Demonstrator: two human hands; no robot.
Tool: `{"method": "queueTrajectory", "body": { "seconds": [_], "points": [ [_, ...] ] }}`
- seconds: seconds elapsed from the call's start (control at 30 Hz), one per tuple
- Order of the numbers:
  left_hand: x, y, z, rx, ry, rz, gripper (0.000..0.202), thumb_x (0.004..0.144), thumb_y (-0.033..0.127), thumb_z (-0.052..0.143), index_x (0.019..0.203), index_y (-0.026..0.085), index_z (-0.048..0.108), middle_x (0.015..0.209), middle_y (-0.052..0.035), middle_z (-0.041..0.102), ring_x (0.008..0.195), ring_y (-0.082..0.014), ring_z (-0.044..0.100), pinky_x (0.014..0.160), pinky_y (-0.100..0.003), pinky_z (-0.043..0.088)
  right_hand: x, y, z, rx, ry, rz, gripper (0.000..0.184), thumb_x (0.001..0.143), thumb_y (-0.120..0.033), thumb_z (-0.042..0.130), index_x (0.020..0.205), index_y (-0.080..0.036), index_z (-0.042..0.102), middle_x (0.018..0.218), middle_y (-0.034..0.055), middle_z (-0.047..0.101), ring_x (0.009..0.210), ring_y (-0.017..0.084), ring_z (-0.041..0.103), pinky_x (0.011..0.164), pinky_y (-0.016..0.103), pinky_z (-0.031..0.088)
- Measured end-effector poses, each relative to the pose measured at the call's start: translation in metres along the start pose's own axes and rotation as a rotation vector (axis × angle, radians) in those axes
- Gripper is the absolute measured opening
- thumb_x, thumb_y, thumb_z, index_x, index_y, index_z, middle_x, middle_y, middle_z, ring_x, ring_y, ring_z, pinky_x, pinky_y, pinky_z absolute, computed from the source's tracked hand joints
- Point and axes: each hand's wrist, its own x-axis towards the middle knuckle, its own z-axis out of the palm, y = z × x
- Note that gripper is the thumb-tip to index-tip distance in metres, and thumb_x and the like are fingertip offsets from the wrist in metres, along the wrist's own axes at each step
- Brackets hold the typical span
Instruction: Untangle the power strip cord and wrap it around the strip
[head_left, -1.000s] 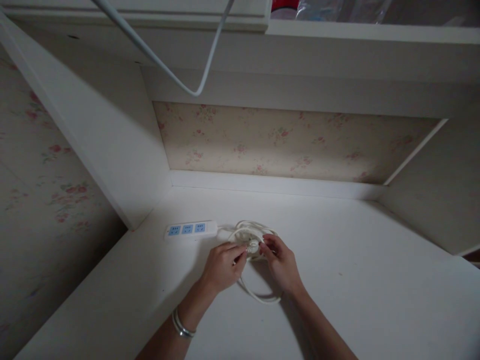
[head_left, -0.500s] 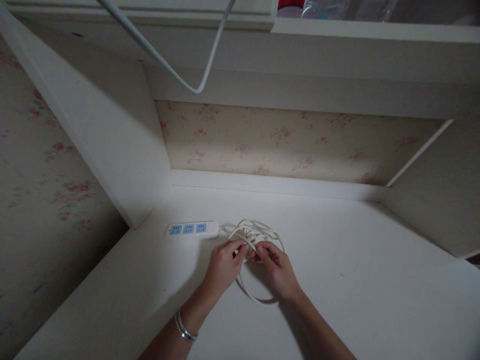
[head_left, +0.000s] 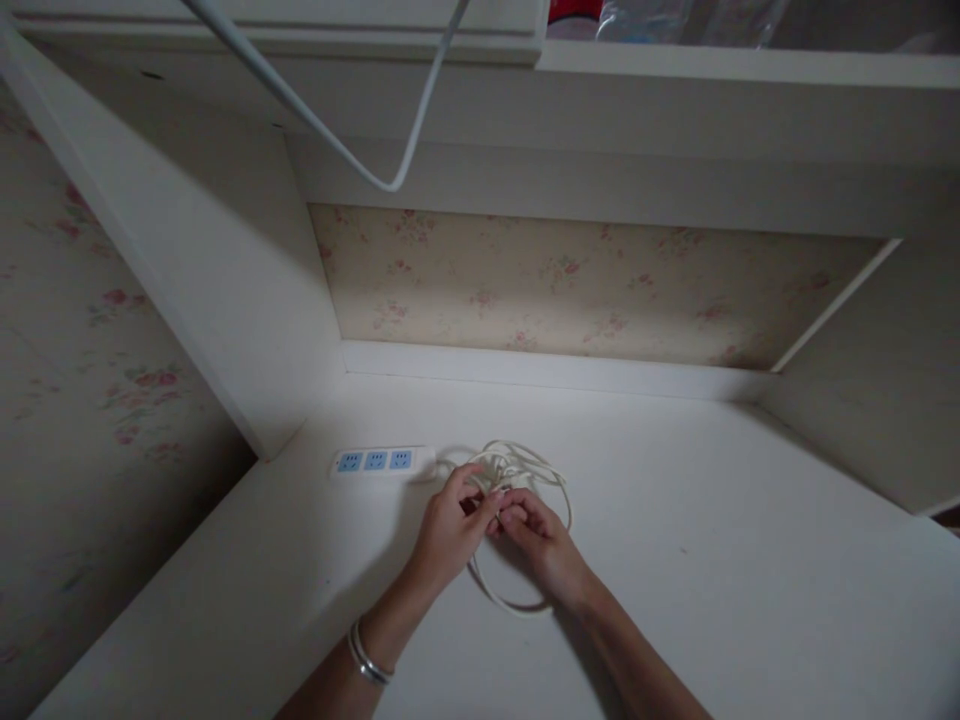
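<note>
Lying on the white desk (head_left: 712,560) just right of the power strip (head_left: 382,461): a coiled white cord (head_left: 551,472), joined to the strip's right end. Pinched at the bundle's middle by left hand (head_left: 450,525) and right hand (head_left: 541,545), fingertips of both curled onto the strands and meeting there. Loose loops spilling past the fingers, farther right of the strip and nearer the wrists.

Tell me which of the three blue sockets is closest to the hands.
The rightmost socket, at the power strip end where the cord leaves; the others sit farther left.
</note>
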Motion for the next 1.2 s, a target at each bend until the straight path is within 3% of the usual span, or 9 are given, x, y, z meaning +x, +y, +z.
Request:
{"method": "queueTrajectory", "body": {
  "seconds": [0.1,0.3,0.43,0.53,0.63,0.77,0.93,1.07,1.2],
  "points": [
    [0.002,-0.002,0.001,-0.088,0.017,-0.009,0.031,0.083,0.038,0.059,0.107,0.018,0.054,0.062,0.0033,0.058,0.057,-0.0115,0.055,0.053,-0.02,0.042,0.001,0.001,0.001,-0.133,0.097,-0.022,0.025,0.087,-0.043,0.055,0.096,-0.02,0.059,0.086,0.003,0.064,0.083,0.017,0.058,0.078,0.03,0.045],
    [0.003,-0.005,0.0,-0.165,-0.002,-0.039,0.033,0.08,0.037,0.062,0.104,0.015,0.058,0.072,-0.0018,0.065,0.063,-0.0133,0.06,0.058,-0.022,0.049,0.003,0.008,0.0,-0.224,0.205,0.017,0.048,0.087,-0.048,0.052,0.129,-0.024,0.051,0.105,0.0054,0.065,0.094,0.018,0.06,0.087,0.035,0.046],
    [0.001,-0.004,0.0,-0.016,-0.014,0.026,0.028,0.083,0.038,0.059,0.099,0.016,0.065,0.086,-0.0068,0.069,0.07,-0.0158,0.064,0.063,-0.025,0.051,0.003,0.004,0.001,-0.219,0.246,0.043,0.048,0.084,-0.05,0.057,0.123,-0.023,0.059,0.119,0.0083,0.062,0.102,0.021,0.06,0.093,0.038,0.044],
    [-0.003,-0.002,0.0,0.175,0.008,0.137,0.024,0.085,0.035,0.057,0.101,0.019,0.067,0.087,-0.0057,0.07,0.07,-0.0153,0.063,0.062,-0.024,0.05,0.004,-0.001,-0.001,-0.17,0.321,0.019,0.045,0.082,-0.05,0.058,0.116,-0.021,0.062,0.103,0.0078,0.068,0.089,0.02,0.063,0.082,0.036,0.049],
    [-0.005,0.0,0.0,0.34,0.024,0.225,0.023,0.086,0.034,0.055,0.102,0.021,0.067,0.087,-0.0063,0.069,0.071,-0.016,0.062,0.062,-0.025,0.049,0.005,-0.004,-0.01,-0.161,0.45,-0.05,0.041,0.083,-0.048,0.058,0.113,-0.02,0.06,0.093,0.0068,0.069,0.079,0.019,0.063,0.077,0.035,0.051],
    [-0.002,0.001,-0.006,0.439,0.081,0.296,0.022,0.088,0.031,0.052,0.102,0.023,0.066,0.087,-0.0055,0.067,0.081,-0.018,0.06,0.071,-0.028,0.048,0.006,-0.006,-0.024,-0.186,0.637,-0.217,0.034,0.084,-0.042,0.058,0.112,-0.022,0.057,0.104,0.0076,0.066,0.081,0.016,0.062,0.085,0.038,0.049],
    [0.01,-0.012,-0.014,0.335,0.309,0.15,0.028,0.085,0.037,0.054,0.106,0.018,0.061,0.093,-0.0061,0.062,0.072,-0.0149,0.057,0.069,-0.029,0.047,0.006,-0.018,-0.032,0.126,0.792,-0.412,0.021,0.079,-0.031,0.066,0.095,-0.026,0.056,0.133,0.0048,0.05,0.089,0.012,0.064,0.092,0.042,0.048],
    [0.016,-0.02,-0.012,0.051,0.22,-0.105,0.047,0.082,0.045,0.057,0.117,0.015,0.055,0.109,-0.0105,0.061,0.067,-0.0131,0.058,0.05,-0.023,0.045,0.007,-0.026,-0.045,0.39,0.826,-0.393,0.026,0.071,-0.023,0.074,0.09,-0.027,0.056,0.126,-0.0018,0.055,0.097,0.013,0.063,0.093,0.041,0.049],
    [0.016,-0.012,-0.01,-0.14,0.171,-0.219,0.052,0.078,0.045,0.06,0.12,0.014,0.053,0.1,-0.0068,0.061,0.058,-0.009,0.053,0.044,-0.019,0.04,0.007,-0.024,-0.066,0.676,0.854,-0.236,0.026,0.071,-0.016,0.073,0.088,-0.027,0.056,0.111,-0.0045,0.062,0.101,0.011,0.062,0.092,0.034,0.053]
  ]
}}
